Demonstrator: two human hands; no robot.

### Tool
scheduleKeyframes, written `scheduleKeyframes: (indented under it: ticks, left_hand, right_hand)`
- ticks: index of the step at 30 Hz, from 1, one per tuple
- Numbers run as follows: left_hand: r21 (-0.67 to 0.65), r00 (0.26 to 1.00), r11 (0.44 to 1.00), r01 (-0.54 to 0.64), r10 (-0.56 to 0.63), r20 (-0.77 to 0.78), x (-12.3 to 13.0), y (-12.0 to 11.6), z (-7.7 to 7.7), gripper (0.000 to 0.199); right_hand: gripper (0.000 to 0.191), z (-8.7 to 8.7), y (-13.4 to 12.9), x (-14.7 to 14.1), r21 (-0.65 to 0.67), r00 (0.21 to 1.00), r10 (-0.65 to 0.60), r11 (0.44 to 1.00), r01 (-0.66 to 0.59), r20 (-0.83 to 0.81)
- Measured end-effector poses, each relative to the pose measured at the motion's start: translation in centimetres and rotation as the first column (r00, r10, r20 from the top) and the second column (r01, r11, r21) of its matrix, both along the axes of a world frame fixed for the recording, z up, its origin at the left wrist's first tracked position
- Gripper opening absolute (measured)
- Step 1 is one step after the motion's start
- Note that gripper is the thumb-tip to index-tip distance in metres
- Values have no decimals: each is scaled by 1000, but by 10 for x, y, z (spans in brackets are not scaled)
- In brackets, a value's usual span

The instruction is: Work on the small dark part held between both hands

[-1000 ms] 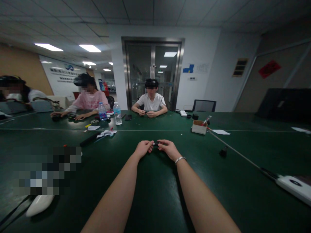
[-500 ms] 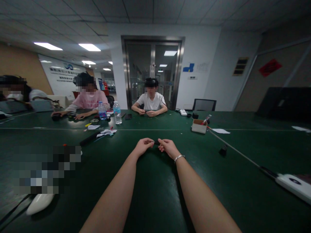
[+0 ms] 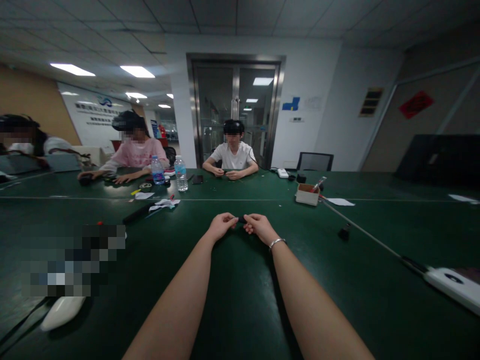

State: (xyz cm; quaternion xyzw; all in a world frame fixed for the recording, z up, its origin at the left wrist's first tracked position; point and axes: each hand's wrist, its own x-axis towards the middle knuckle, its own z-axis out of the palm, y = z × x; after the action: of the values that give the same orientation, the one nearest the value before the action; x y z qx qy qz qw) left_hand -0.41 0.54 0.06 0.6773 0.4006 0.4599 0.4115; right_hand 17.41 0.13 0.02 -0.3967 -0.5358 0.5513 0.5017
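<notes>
Between my two hands is a small black object (image 3: 241, 219), too small and dark for me to tell its kind. My left hand (image 3: 222, 226) pinches its left end with thumb and fingers. On the other end, my right hand (image 3: 259, 228) grips it the same way, its lower fingers curled in. A silver bracelet (image 3: 277, 243) circles my right wrist. Both hands are over the middle of the dark green table (image 3: 240, 290). The fingers cover much of the black object.
A small box (image 3: 307, 195) with pens stands ahead to the right, near a black clip-like item (image 3: 344, 232) and a white power strip (image 3: 453, 285). Water bottles (image 3: 181, 174), papers (image 3: 164, 204) and a partly blurred white-ended item (image 3: 63, 313) are leftward. Several people sit around the table.
My hands stay in nearly the same place and keep hold of the small black object. The view has shifted only very slightly.
</notes>
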Motion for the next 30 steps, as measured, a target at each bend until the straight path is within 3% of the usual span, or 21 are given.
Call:
scheduleKeyframes:
  ticks: [6,13,19,24,30]
  left_hand:
    - [-53,991,997,-60,53,-121,2,-1,2,48]
    - [-75,983,992,-101,87,-162,0,1,1,54]
    - [-74,980,992,-106,92,-174,1,-1,2,56]
    - [-81,982,991,-108,94,-161,1,-1,3,56]
    - [-85,987,990,-110,99,-126,0,3,1,56]
  right_hand:
    - [33,2,-5,1,32,998,36,999,-34,-59]
    - [43,3,-8,5,56,984,126,991,-120,-128]
    - [22,6,-10,6,12,967,134,991,-134,-218]
    - [33,8,-11,4,-16,961,117,992,-125,-250]
    - [25,7,-10,3,-35,967,127,990,-138,-223]
